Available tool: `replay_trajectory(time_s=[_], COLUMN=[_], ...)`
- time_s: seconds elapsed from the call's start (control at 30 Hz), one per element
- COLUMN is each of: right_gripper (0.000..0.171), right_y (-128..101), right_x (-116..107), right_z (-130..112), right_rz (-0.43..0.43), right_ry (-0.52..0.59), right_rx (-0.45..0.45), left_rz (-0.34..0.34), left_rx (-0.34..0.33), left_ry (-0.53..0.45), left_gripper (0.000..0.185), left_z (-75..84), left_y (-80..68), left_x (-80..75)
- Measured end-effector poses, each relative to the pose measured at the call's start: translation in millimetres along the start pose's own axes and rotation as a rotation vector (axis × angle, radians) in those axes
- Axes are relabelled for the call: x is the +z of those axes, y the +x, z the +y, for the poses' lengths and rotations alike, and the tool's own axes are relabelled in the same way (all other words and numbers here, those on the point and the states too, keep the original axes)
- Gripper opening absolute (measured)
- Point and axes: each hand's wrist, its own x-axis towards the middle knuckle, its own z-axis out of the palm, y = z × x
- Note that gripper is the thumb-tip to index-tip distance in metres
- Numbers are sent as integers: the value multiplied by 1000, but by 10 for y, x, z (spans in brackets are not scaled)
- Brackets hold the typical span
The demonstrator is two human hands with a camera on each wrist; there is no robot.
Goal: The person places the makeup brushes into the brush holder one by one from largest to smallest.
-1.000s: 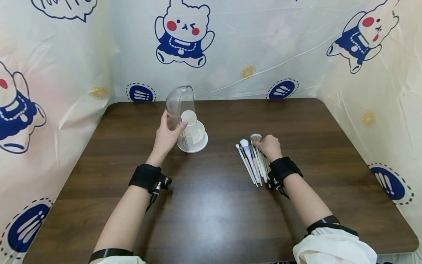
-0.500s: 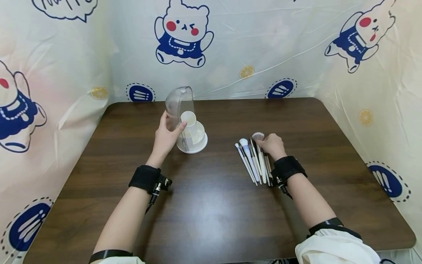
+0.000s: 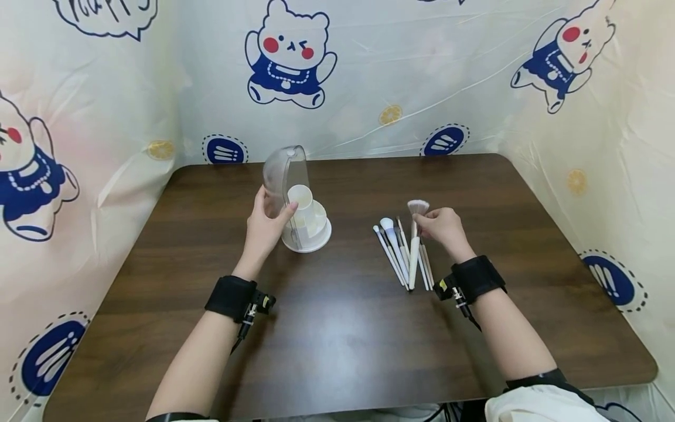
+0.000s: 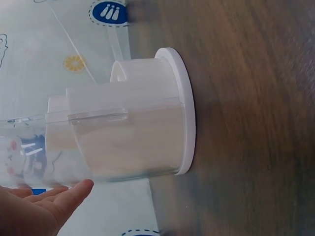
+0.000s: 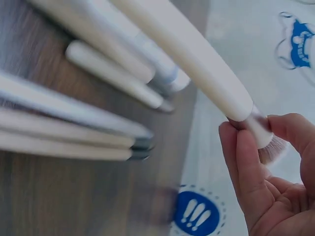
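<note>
My left hand (image 3: 266, 228) holds a makeup brush holder by its clear domed cover (image 3: 275, 170), thumb on the near right side and fingers around the left. The holder's round white base (image 4: 188, 110) stands on the table, with white cups (image 3: 300, 199) inside the cover. Between thumb and fingertips, my right hand (image 3: 447, 230) pinches a large makeup brush (image 5: 211, 73) at its ferrule, just below the fluffy head (image 3: 418, 207). Its pale handle points down toward the person. Several other makeup brushes (image 3: 390, 255) lie side by side beneath and left of it.
The brown wooden table (image 3: 337, 328) has rounded far corners. A printed curtain (image 3: 364, 70) with bears and blue ovals hangs behind it and along both sides. Each wrist wears a black strap (image 3: 477, 278) with a camera and cable.
My right hand has drawn the large brush up and apart from the row, shifting slightly right. My left hand keeps its hold on the holder. The head view has shifted a little.
</note>
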Motion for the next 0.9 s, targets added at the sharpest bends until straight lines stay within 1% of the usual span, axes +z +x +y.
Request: replay_trajectory(time_s=[0.17,0.37,0.47,0.53,0.63,0.77,0.83,0.9], right_gripper=[44,45,44,42,38,31,29,29], right_y=[-138,-335,-409,-453,-523,-575,-593,-599], right_x=[8,28,67,99,150,243,300,372], right_z=[-173,-468,-624,-734,-912,-1139,-1237,-1310], right_rz=[24,11,23,47,108,201,235,247], right_ry=[87,284,367,412,484,627,681,717], right_rx=[-56,-151,-215,-260,-337,-423,-449,-467], left_rz=[23,42,43,46,44,34,30,28], left_rx=[-7,-9,-11,-13,-12,-12,-10,-10], left_ry=[-11,-45,-54,-60,-67,-70,-69,-68], left_gripper=[89,88,88,88,88,88,88,88], left_z=[-1,23,31,42,59,81,91,102], left_y=[-119,-259,-321,-359,-408,-469,-500,-532], left_x=[5,38,47,53,60,70,74,76])
